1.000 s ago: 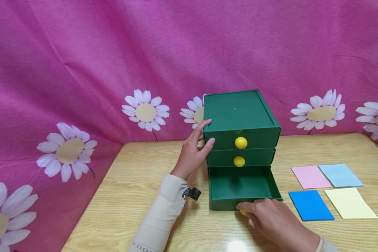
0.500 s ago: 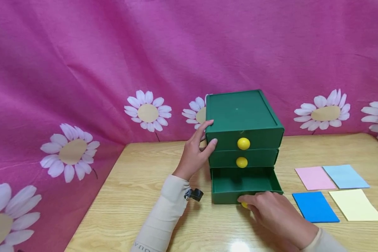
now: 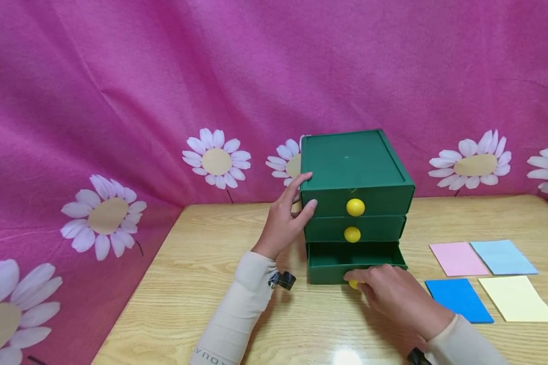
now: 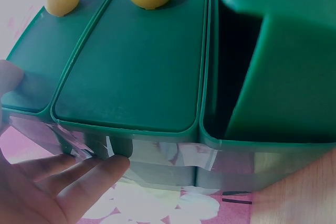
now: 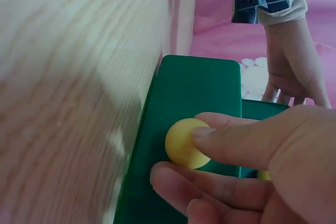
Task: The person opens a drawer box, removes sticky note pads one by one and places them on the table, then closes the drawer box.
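A green cabinet of three drawers point(image 3: 351, 170) stands on the wooden table, a round yellow knob on each drawer. Its bottom drawer point(image 3: 326, 275) is pulled partly out, while the upper two sit flush. My left hand point(image 3: 280, 228) rests against the cabinet's front left corner, thumb on the front and fingers extended along the side. Low at the front, my right hand point(image 3: 395, 294) pinches the bottom drawer's knob point(image 5: 184, 142) between thumb and fingers. The middle knob point(image 3: 352, 234) and top knob point(image 3: 355, 207) are untouched.
Right of the cabinet lie four-cornered paper pads: pink point(image 3: 458, 259), light blue point(image 3: 504, 257), blue point(image 3: 459, 300) and pale yellow point(image 3: 518, 298). A magenta cloth with white flowers point(image 3: 216, 161) hangs behind and to the left of the table point(image 3: 201, 243).
My right hand has pushed the bottom drawer further into the cabinet, so less of its inside shows. My left hand keeps its place on the corner. The view shifts slightly.
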Demonstrator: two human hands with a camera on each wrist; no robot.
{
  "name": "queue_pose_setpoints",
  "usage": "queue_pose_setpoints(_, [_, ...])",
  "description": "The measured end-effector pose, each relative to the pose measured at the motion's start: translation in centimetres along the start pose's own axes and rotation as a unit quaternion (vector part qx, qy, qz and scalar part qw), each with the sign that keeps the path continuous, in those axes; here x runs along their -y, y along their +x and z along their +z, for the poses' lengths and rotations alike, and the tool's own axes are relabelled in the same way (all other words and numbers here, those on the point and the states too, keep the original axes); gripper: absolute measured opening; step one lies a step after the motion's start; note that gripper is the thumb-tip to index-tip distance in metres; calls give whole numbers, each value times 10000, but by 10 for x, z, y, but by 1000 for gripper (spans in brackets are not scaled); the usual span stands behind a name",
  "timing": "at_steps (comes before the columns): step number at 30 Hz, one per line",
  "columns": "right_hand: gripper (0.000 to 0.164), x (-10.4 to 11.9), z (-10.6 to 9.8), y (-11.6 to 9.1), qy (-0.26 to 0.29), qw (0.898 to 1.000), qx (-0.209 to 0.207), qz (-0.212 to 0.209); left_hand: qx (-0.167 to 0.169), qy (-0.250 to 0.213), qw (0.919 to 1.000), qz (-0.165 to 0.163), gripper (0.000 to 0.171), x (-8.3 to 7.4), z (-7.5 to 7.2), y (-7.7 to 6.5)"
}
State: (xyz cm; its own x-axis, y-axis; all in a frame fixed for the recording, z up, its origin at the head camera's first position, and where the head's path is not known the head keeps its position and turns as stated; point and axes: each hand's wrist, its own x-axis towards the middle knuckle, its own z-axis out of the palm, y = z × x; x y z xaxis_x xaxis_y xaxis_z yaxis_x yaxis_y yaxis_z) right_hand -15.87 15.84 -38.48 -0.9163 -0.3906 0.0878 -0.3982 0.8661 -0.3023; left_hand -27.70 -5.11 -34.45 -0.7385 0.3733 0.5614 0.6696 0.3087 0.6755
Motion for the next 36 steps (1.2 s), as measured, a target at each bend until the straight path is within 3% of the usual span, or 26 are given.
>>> queue_pose_setpoints(9, [31,-4,0,12,80,9997,-176,150,6,-15,10000,32,54,1,1,1])
queue_pose_setpoints(17, [28,-8,1,20,44,9990,-448,-19,37,-87,10000,4,53,0,2,1])
queue_pose_setpoints(26, [25,-9,3,24,-21,9982,-592,-93,-1,-167,9998,61,53,-31,-9,-5])
queue_pose_setpoints(36, [25,-11,5,26,-86,9974,-716,56,23,-140,9999,7,52,-37,-10,-5])
